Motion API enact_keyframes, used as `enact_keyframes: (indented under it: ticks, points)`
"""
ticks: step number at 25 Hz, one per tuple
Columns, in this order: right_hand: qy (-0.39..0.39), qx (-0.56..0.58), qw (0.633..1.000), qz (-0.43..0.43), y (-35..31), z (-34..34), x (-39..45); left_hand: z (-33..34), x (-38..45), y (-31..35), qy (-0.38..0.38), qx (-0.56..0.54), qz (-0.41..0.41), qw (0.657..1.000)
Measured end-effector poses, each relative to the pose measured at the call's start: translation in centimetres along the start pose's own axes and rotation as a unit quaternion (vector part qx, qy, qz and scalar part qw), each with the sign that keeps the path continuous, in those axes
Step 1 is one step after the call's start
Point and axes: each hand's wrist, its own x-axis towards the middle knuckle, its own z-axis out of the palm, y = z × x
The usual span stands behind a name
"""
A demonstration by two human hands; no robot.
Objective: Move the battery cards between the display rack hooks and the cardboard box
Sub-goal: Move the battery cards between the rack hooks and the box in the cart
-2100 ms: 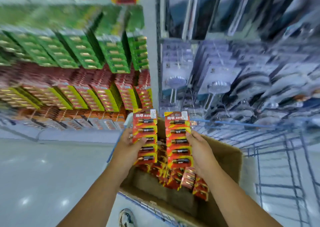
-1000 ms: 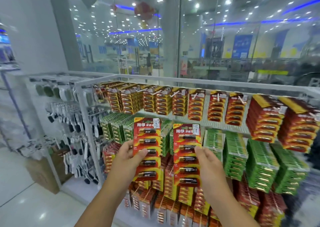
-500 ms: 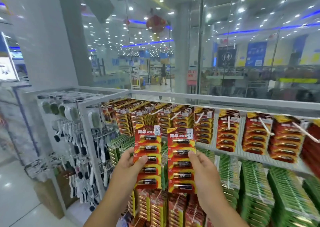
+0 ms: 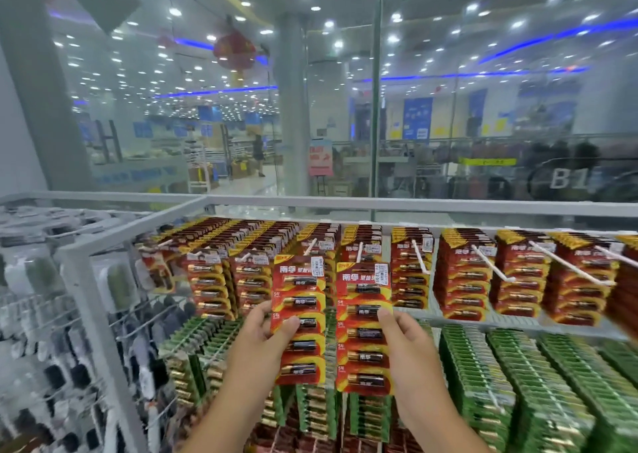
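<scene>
My left hand grips a red and yellow battery card, thumb across its front. My right hand grips a second, matching battery card beside it. Both cards are upright in front of the top row of the display rack. White hooks stick out of that row, loaded with stacks of red battery cards. The cards in my hands sit just below and in front of two hooks near the middle. The cardboard box is out of view.
Green battery cards fill the row below, and more red ones hang lower down. To the left a white frame post separates a rack of other hanging goods. Behind the rack a glass wall shows the store interior.
I lifted both cards out of the cardboard box, turned to the rack, and raised them to the top row of hooks. The view has tilted up and closer to the rack.
</scene>
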Motion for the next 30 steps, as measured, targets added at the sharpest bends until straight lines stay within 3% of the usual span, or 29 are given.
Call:
enact_keyframes:
  ticks: [10, 17, 24, 30]
  points:
    - [0.069, -0.012, 0.996, -0.046, 1.2, 2.0, 0.5, -0.7, 4.9, -2.2, -0.054, -0.026, -0.033, 0.998]
    - [0.070, -0.039, 0.996, -0.043, 1.2, 2.7, 0.8, -0.4, 5.7, -1.7, -0.071, -0.012, -0.033, 0.997]
    - [0.116, -0.080, 0.990, -0.031, 1.3, 2.8, 3.3, -0.5, 7.4, -1.9, -0.067, -0.009, -0.038, 0.997]
    - [0.128, -0.079, 0.984, -0.095, 2.5, 3.6, 4.7, 0.4, 11.0, -4.8, -0.035, 0.031, -0.005, 0.999]
